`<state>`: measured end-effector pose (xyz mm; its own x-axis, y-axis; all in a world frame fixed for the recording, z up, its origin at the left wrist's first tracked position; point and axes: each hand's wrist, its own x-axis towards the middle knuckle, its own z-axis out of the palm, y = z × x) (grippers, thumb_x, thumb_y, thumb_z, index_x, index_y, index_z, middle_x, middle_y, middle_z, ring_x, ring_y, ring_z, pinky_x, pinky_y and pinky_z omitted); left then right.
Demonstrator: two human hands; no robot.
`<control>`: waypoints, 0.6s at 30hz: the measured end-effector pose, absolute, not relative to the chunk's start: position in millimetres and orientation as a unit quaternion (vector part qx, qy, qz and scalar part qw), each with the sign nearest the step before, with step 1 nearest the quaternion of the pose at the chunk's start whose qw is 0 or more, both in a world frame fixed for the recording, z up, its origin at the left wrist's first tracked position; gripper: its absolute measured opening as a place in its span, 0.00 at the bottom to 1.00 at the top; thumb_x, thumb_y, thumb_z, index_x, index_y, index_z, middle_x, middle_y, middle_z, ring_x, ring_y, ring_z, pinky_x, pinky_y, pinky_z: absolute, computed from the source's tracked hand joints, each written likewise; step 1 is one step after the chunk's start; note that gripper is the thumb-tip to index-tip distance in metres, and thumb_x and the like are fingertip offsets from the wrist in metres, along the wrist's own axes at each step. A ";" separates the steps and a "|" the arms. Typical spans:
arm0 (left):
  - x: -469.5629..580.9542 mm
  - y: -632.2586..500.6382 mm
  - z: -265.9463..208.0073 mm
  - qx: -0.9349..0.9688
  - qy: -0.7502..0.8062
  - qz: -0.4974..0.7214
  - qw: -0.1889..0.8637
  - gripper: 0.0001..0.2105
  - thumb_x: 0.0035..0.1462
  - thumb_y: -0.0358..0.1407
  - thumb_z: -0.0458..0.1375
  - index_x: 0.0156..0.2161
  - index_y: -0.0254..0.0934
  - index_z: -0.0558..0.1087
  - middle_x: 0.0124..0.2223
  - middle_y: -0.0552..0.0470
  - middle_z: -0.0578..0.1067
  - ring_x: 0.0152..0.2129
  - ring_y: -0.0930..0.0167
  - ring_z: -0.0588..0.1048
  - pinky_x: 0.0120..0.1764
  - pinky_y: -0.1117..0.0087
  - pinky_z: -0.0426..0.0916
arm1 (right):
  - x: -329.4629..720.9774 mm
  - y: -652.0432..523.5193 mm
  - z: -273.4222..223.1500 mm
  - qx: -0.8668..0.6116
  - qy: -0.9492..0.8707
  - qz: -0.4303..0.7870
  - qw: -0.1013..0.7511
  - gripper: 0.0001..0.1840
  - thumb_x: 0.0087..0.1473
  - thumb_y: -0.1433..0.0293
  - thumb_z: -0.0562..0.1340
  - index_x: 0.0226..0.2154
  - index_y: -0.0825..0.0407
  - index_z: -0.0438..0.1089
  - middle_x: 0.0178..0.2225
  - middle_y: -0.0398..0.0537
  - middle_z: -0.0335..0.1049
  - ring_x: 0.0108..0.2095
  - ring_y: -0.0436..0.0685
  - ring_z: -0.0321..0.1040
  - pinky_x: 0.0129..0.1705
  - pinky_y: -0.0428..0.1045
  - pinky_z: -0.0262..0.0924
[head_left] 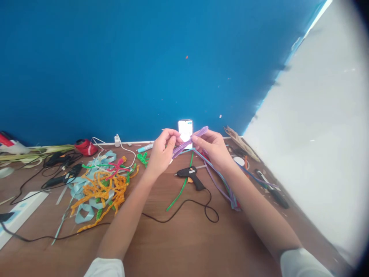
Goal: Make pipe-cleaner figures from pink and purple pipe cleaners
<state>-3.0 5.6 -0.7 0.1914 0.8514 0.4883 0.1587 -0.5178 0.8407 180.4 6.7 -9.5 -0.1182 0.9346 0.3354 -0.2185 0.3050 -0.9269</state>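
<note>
Over the middle of the table, my left hand (pixel 162 151) and my right hand (pixel 211 147) are held a short way apart. A bunched, glossy purple ribbon (pixel 184 145) stretches between them, its loose end rising past my right fingertips. The right thumb and fingers pinch it; the left fingers are closed around its other end, partly hiding it. Below my hands lies a black glue gun (pixel 188 172) with a cord. More purple and blue strips (pixel 219 182) trail under my right forearm. A lit phone (pixel 185 129) leans on the wall just behind.
On the left, orange twisted pipe cleaners (pixel 111 188) lie heaped over light-blue ribbon (pixel 76 186). A white power strip (pixel 21 217) and a second glue gun (pixel 65 175) are beside them. A black-handled cutter (pixel 272 188) lies right. The blue wall (pixel 144 77) bounds the table behind.
</note>
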 end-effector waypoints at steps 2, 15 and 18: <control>-3.0 2.3 1.2 0.732 0.369 0.492 0.294 0.08 0.65 0.39 0.53 0.45 0.39 0.70 0.41 0.50 0.77 0.37 0.71 0.76 0.39 0.70 0.69 | 179.5 6.0 -8.3 -0.325 -0.536 0.524 0.576 0.12 0.50 0.60 0.71 0.30 0.51 0.75 0.21 0.39 0.67 0.21 0.47 0.59 0.23 0.46 0.53; 6.9 -5.5 -10.6 0.811 0.443 0.380 -0.035 0.08 0.66 0.40 0.54 0.42 0.40 0.73 0.36 0.52 0.80 0.32 0.69 0.77 0.32 0.70 0.61 | 170.5 -4.5 -3.0 -0.337 -0.469 0.593 0.561 0.14 0.46 0.62 0.73 0.24 0.54 0.71 0.20 0.39 0.66 0.20 0.46 0.61 0.22 0.44 0.51; 6.7 -7.3 -8.0 0.820 0.444 0.357 -0.050 0.09 0.67 0.40 0.51 0.44 0.40 0.72 0.37 0.51 0.80 0.32 0.69 0.77 0.30 0.70 0.60 | 170.2 -4.7 -2.1 -0.338 -0.466 0.594 0.562 0.14 0.46 0.62 0.72 0.25 0.53 0.72 0.20 0.39 0.66 0.20 0.46 0.60 0.23 0.45 0.50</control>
